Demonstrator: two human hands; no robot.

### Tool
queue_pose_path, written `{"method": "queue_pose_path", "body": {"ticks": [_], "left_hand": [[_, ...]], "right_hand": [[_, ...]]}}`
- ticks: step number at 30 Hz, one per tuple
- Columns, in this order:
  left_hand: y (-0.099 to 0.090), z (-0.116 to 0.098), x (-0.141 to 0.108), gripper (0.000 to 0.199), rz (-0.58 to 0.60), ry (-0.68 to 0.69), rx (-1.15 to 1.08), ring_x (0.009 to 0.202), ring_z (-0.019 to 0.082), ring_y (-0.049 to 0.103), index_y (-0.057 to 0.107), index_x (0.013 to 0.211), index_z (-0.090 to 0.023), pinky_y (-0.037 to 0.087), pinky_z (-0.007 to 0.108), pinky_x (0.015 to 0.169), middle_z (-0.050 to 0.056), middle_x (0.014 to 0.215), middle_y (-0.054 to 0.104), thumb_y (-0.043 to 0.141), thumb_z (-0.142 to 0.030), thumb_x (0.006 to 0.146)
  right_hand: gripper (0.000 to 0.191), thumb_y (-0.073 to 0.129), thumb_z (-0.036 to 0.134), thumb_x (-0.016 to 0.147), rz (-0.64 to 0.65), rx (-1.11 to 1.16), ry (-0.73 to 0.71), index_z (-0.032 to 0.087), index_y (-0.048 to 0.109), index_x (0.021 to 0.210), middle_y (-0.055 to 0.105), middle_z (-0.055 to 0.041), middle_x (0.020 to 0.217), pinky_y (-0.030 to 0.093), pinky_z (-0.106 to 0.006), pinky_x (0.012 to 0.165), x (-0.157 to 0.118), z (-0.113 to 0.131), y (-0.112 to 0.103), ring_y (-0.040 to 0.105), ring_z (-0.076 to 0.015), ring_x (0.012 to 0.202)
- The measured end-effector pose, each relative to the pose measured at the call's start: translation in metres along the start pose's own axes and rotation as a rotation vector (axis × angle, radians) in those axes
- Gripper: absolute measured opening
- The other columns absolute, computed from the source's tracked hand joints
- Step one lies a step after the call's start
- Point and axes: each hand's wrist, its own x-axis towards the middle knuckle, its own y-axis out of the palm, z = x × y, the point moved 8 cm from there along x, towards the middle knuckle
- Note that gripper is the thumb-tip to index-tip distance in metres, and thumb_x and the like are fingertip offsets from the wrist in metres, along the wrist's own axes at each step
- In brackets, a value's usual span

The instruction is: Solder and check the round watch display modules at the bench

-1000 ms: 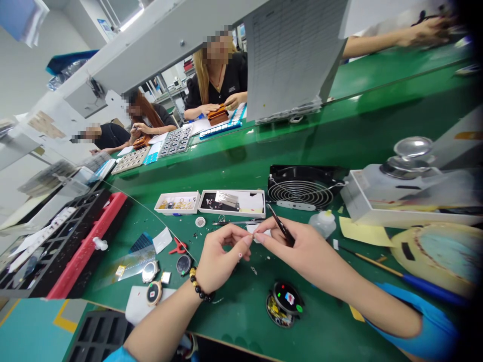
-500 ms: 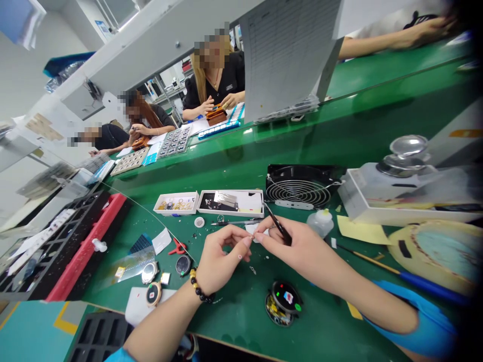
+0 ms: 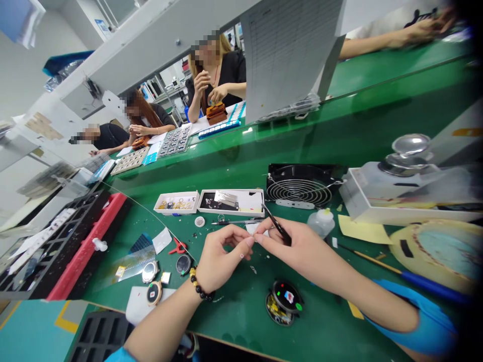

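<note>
My left hand is closed in a pinch, its fingertips meeting those of my right hand; whatever tiny piece lies between them is too small to make out. My right hand also pinches there and keeps black tweezers tucked in its grip, tips pointing up and away. Below the hands on the green bench lies an opened round smartwatch, its lit screen tilted over yellow and metallic insides. Left of my left wrist are a dark watch face, a silver watch case and a rose-gold watch.
Two white trays of small parts stand ahead, beside a black fan. To the right are a small bottle, a blue-handled tool and a white bin. A red-edged black rack stands left. Co-workers sit opposite.
My hands stay almost still, fingertips together. Across the bench, a co-worker has raised one hand from the orange-brown holder toward the chest.
</note>
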Motion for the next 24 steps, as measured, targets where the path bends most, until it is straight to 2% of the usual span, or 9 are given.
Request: {"method": "queue_pose_path", "body": {"ticks": [11,24], "left_hand": [[-0.0003,0.0023,0.001,0.025,0.007,-0.024,0.019,0.064,0.014,0.067,0.073,0.09,-0.012,0.053,0.024,0.065,0.006,0.076,0.075,0.07,-0.036,0.094],[0.0023,0.0076,0.0003,0.04,0.026,-0.079,-0.038,0.064,0.016,0.07,0.074,0.094,-0.011,0.056,0.026,0.066,0.009,0.078,0.076,0.073,-0.05,0.091]], "right_hand": [[0.029,0.059,0.049,0.092,-0.001,-0.032,-0.01,0.02,0.064,0.088,0.031,0.0071,0.06,0.025,-0.027,0.052,-0.0011,-0.0003,0.0,0.033,-0.0133,0.056],[0.027,0.06,0.046,0.092,-0.018,-0.063,-0.036,0.02,0.065,0.09,0.034,0.0068,0.059,0.024,-0.027,0.051,-0.0012,0.0,-0.0022,0.035,-0.0132,0.055]]}}
